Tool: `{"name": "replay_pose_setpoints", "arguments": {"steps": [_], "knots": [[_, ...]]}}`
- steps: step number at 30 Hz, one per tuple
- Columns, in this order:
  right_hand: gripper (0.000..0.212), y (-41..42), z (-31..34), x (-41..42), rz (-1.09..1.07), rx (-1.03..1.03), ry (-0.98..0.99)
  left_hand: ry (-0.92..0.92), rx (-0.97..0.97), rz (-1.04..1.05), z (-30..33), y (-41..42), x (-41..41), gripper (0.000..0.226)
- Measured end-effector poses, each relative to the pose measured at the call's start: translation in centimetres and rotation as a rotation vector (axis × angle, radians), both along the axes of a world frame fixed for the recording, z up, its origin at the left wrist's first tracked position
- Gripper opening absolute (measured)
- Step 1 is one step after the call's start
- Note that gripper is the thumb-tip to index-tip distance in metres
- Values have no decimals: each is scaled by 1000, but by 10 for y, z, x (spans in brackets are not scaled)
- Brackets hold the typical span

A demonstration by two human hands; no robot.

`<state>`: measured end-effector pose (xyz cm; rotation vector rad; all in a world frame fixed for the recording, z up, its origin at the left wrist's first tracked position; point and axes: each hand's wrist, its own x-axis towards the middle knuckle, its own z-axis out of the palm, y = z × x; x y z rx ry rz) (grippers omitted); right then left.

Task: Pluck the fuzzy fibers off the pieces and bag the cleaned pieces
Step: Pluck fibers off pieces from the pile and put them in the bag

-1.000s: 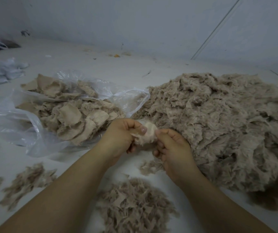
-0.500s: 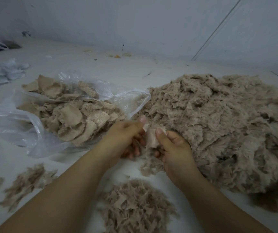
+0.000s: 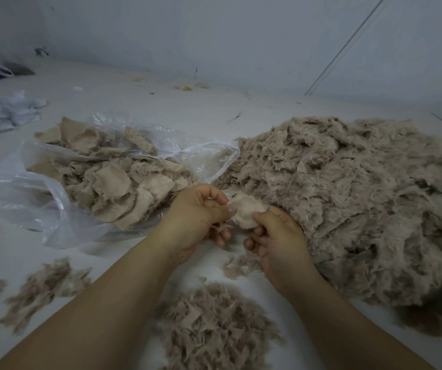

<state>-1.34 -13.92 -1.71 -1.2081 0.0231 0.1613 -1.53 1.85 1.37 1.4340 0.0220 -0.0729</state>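
Pinching one beige piece, fingers of left hand and right hand.

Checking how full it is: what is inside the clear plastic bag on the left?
The clear plastic bag holds a heap of flat beige fabric pieces spilling toward its open mouth. Whatever lies beneath the top layer is covered.

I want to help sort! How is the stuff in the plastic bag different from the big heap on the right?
The pieces in the plastic bag look flat and smooth; the big heap looks shaggy and fuzzy. The bagged pieces make a smaller pile; the heap is much larger and lies loose on the surface. Both are the same beige-tan colour.
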Motion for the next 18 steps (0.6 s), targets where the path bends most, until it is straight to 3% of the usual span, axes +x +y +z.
{"name": "replay_pose_setpoints", "arguments": {"steps": [2, 6, 10, 13, 18], "knots": [[23, -1, 2, -2, 43, -46, -68, -68, 23, 13, 0, 1, 0, 12], [57, 1, 2, -3, 119, -144, -193, -177, 143, -69, 2, 1, -5, 8], [38, 1, -1, -2, 90, -180, -177, -137, 124, -29, 3, 2, -2, 12], [37, 3, -2, -3, 52, -198, -165, -86, 96, -23, 6, 8, 0, 4], [35, 3, 1, -2, -46, -100, -27, -18, 168, -100, 10, 29, 1, 13]]}}
